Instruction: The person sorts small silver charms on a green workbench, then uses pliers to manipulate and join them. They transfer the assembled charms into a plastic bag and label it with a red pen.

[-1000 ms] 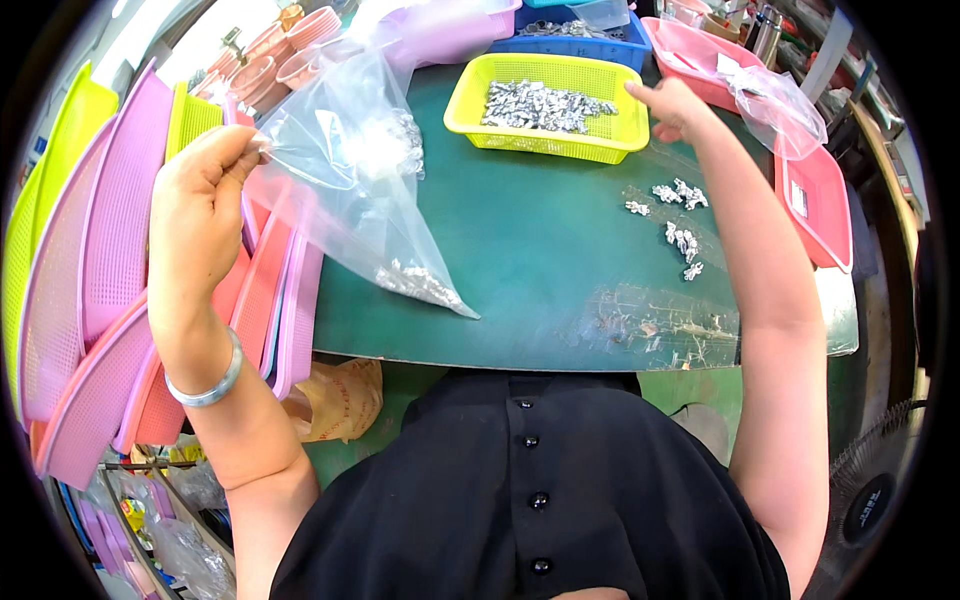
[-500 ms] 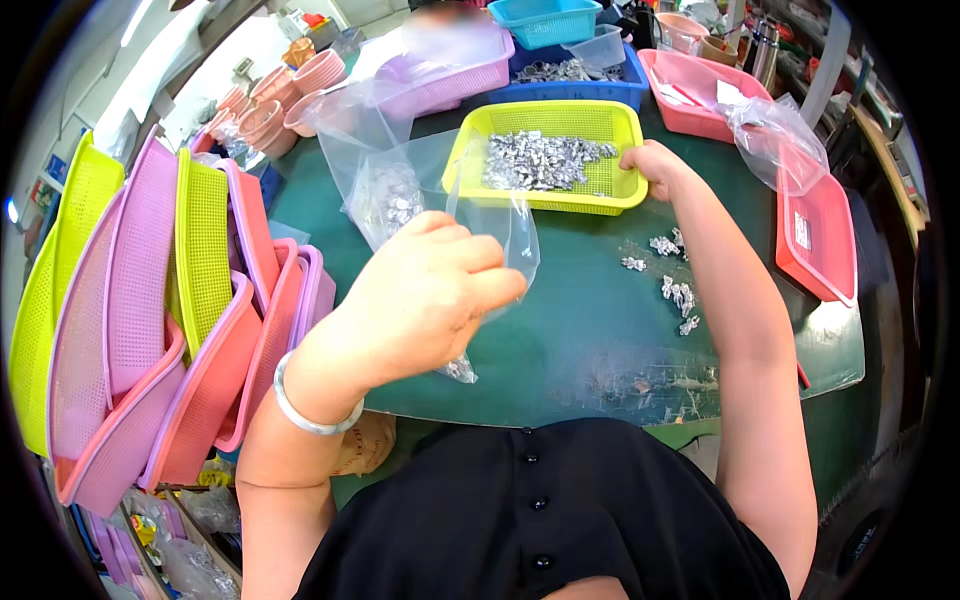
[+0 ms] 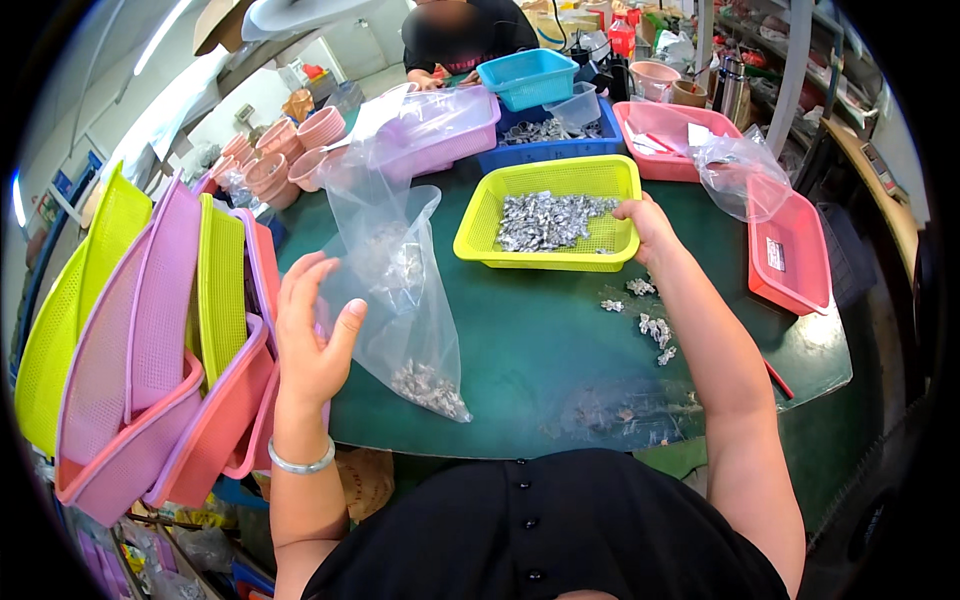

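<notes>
My right hand [image 3: 648, 226] grips the right rim of a yellow-green plastic basket [image 3: 548, 262], its thumb over the edge. Inside lies a heap of small silvery metal pieces [image 3: 550, 220]. My left hand [image 3: 316, 330] is raised with fingers apart and holds nothing. Just right of it, a clear plastic bag [image 3: 420, 320] lies on the green table, with silvery pieces [image 3: 430, 388] gathered at its near end. A few loose silvery pieces [image 3: 655, 328] rest on the table below the basket, beside my right forearm.
Stacked purple, pink and green baskets [image 3: 160, 310] stand at the left. A pink tray [image 3: 790, 250] and a red stick [image 3: 778, 380] are at the right. Behind are a blue bin [image 3: 545, 150], a purple basket [image 3: 440, 140] and a pink basket [image 3: 670, 160]. A person [image 3: 470, 40] sits across the table.
My left hand has let go of the plastic bag, moved left and opened. The bag now lies on the table. My right hand still holds the basket, which appears lower in view.
</notes>
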`<action>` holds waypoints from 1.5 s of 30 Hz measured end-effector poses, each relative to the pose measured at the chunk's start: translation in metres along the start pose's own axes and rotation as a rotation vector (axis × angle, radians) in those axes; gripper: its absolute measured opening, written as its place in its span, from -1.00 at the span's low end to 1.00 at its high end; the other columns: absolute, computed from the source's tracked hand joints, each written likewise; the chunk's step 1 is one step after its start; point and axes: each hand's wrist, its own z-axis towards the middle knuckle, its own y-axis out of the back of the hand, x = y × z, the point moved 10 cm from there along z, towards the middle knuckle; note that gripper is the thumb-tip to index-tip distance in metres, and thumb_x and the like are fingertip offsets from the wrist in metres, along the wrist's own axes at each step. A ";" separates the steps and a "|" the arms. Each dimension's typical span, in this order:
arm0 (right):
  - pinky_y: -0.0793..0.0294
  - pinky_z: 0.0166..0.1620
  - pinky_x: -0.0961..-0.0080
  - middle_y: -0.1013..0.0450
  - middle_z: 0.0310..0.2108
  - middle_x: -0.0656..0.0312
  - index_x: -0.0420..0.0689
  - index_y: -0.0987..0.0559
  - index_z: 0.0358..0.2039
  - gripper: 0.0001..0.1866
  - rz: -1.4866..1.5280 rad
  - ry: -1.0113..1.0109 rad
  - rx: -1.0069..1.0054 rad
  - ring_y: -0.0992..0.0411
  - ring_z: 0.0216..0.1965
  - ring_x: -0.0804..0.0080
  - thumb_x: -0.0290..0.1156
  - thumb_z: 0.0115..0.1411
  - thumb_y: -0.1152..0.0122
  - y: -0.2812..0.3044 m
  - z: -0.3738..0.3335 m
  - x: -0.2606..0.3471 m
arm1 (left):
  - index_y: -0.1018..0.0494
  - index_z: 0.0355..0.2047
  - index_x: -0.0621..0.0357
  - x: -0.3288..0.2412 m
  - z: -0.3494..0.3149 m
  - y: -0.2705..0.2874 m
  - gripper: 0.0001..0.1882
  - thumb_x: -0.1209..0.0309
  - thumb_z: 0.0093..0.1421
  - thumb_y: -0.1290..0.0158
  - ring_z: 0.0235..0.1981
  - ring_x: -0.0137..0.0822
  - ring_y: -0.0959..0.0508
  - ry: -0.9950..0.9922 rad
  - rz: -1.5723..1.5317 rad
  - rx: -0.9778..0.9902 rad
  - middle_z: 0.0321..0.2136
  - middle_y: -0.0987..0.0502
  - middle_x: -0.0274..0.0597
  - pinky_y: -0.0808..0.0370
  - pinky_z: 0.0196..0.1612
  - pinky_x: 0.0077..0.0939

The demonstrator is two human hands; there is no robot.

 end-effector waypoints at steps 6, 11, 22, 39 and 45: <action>-0.41 -0.07 0.24 -0.39 -0.17 -0.01 -0.26 -0.31 -0.05 -0.52 -0.040 0.158 -0.004 -0.41 -0.17 0.12 -0.66 -0.08 -0.01 0.021 -0.023 0.051 | -0.50 -0.42 0.16 -0.048 0.000 -0.029 -0.85 0.58 -0.06 -0.05 0.07 -0.03 -0.30 -0.366 0.082 0.091 -0.08 -0.39 -0.06 -0.12 0.16 -0.19; -0.51 -0.17 0.18 -0.45 -0.24 0.00 -0.29 -0.35 -0.07 -0.58 -0.048 0.161 -0.023 -0.48 -0.28 0.11 -0.45 0.02 -0.02 0.024 -0.050 0.119 | -0.51 -0.45 0.01 -0.065 0.008 -0.099 -0.83 0.56 -0.08 -0.07 -0.15 -0.26 -0.42 -0.534 0.089 0.259 -0.42 -0.43 -0.33 -0.07 0.17 -0.08; -0.54 -0.21 0.23 -0.42 -0.23 0.01 -0.32 -0.35 -0.10 -0.65 -0.181 0.221 0.133 -0.48 -0.27 0.16 -0.50 0.08 -0.01 -0.015 -0.081 0.201 | -0.54 -0.45 0.00 -0.071 0.018 -0.143 -0.87 0.48 -0.08 -0.16 -0.35 -0.28 -0.37 -0.530 0.088 0.156 -0.52 -0.31 -0.32 -0.15 -0.04 -0.19; -0.54 -0.20 0.40 -0.43 -0.15 0.03 -0.24 -0.27 0.11 -0.42 -0.505 0.467 0.156 -0.49 -0.24 0.30 -0.61 0.00 -0.05 -0.083 -0.134 0.175 | -0.52 -0.45 0.11 -0.053 0.008 -0.145 -0.85 0.58 -0.09 -0.08 -0.33 -0.15 -0.33 -0.476 -0.090 0.275 -0.48 -0.31 -0.19 -0.25 -0.15 -0.33; -0.46 -0.14 0.51 -0.43 -0.14 0.15 -0.20 -0.29 0.11 -0.42 -0.550 0.488 0.210 -0.46 -0.21 0.42 -0.58 0.01 -0.10 -0.112 -0.141 0.159 | -0.52 -0.46 0.09 -0.042 -0.003 -0.142 -0.90 0.48 -0.06 -0.13 -0.34 -0.17 -0.35 -0.495 0.004 0.315 -0.49 -0.33 -0.22 -0.21 -0.08 -0.25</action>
